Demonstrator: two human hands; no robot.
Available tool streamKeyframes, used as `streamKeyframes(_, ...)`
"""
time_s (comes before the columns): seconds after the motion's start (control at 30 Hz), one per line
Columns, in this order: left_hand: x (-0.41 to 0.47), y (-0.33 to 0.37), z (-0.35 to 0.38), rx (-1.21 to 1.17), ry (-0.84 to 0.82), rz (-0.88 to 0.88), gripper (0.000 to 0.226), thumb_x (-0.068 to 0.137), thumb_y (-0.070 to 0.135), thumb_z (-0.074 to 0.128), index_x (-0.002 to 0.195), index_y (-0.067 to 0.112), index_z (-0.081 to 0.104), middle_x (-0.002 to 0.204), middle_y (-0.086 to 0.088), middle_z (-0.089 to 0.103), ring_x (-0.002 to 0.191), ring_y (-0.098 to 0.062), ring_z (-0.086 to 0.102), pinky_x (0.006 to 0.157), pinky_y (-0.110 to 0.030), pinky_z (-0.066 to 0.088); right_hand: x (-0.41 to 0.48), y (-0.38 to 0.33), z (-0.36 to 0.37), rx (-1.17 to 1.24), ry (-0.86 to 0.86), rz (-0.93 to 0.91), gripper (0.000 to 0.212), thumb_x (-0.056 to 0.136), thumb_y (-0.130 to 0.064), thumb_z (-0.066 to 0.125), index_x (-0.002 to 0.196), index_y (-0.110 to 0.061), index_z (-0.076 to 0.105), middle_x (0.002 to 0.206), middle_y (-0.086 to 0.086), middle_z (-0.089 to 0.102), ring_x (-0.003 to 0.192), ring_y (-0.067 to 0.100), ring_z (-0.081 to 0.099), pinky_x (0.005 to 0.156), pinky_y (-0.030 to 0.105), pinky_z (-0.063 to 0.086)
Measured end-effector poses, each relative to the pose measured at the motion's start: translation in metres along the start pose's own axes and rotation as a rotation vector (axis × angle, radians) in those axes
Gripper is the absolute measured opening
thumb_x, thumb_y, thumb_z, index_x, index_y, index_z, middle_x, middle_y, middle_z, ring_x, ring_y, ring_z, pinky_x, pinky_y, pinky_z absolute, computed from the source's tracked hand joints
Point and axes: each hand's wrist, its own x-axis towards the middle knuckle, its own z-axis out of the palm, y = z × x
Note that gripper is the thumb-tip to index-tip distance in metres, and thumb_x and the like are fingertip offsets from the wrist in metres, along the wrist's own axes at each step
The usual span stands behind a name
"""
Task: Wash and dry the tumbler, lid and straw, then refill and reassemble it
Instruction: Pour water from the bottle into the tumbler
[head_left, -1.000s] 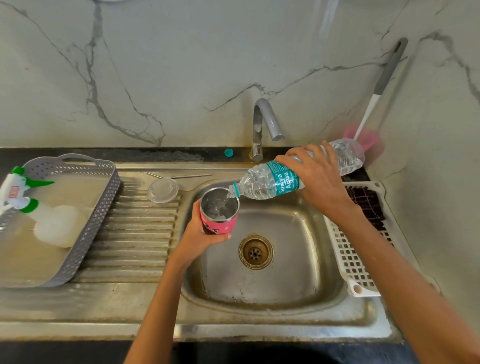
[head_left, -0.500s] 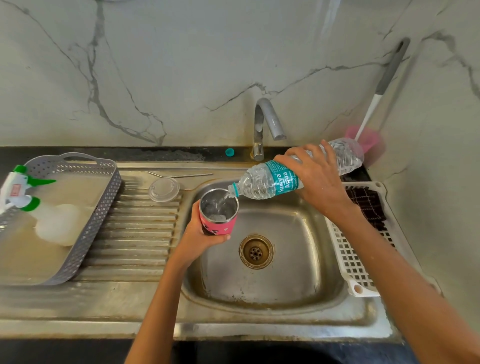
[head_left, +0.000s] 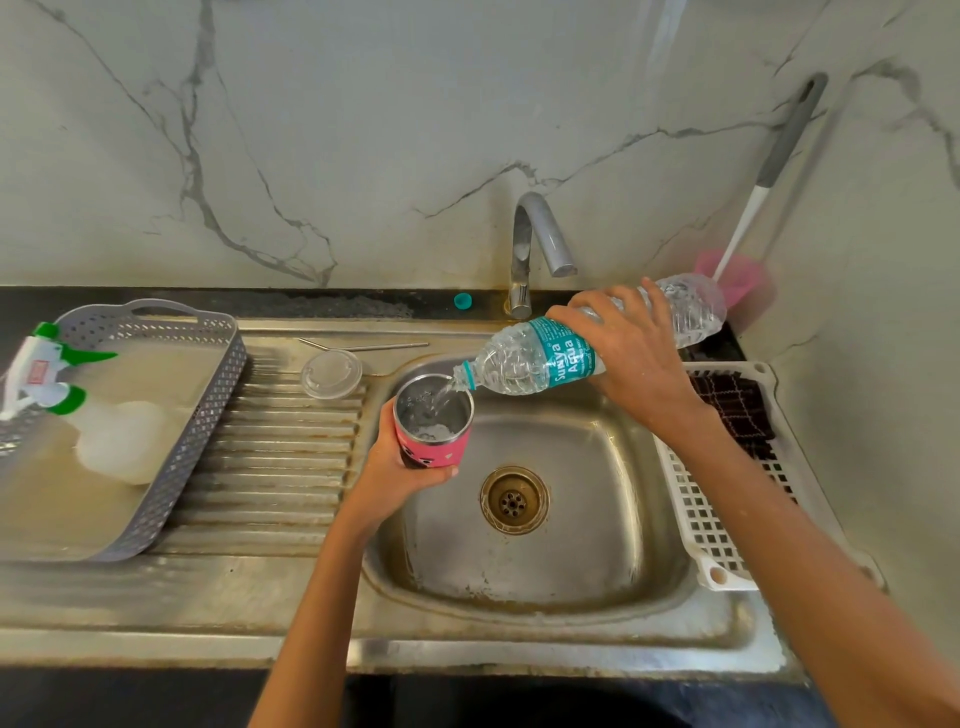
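Head view: one tumbler (head_left: 432, 446), gripped by the left hand (head_left: 395, 480) above the sink's (head_left: 571, 545) left edge. The right hand (head_left: 639, 358) grips one tilted bottle (head_left: 519, 364). One lid (head_left: 331, 374) and one straw (head_left: 363, 346) lie on the drainboard (head_left: 270, 467).

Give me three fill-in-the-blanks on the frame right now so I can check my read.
1. The left hand grips the tumbler over the ____.
2. The right hand tilts the bottle, pouring ____ into the tumbler.
3. The lid lies on the drainboard, next to the ____.
Missing words: sink; water; straw.
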Motion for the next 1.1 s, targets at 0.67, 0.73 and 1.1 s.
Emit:
streamKeyframes(0.67,-0.005,0.006,0.002,-0.025,0.007,0.014,0.101,0.060,-0.007,0.088,0.139,0.025,0.033,0.127,0.012,0.051,0.112,0.004,0.054,0.087,-0.018,0.051,-0.004,0.001,0.005,0.005,-0.018,0.015,0.080,0.060,-0.027,0.090,0.131,-0.024,0.052,0.124,0.009,0.059,0.118,0.035,0.051,0.107,0.062,0.027)
streamKeyframes(0.73,-0.005,0.007,0.002,-0.035,0.009,0.018,0.102,0.060,-0.008,0.087,0.140,0.024,0.033,0.128,0.011,0.052,0.113,0.004,0.055,0.086,-0.018,0.051,-0.005,-0.001,0.007,0.023,-0.027,0.027,0.079,0.062,-0.033,0.089,0.130,-0.026,0.051,0.125,0.006,0.058,0.118,0.033,0.051,0.108,0.061,0.027)
streamKeyframes(1.1,-0.011,0.004,-0.016,-0.078,0.024,0.003,0.104,0.057,0.005,0.092,0.139,0.032,0.033,0.132,0.007,0.053,0.119,-0.007,0.055,0.090,-0.019,0.051,-0.014,-0.036,0.016,0.306,-0.126,0.156,0.084,0.067,-0.033,0.086,0.139,-0.025,0.044,0.133,0.004,0.052,0.126,0.028,0.045,0.109,0.055,0.029)
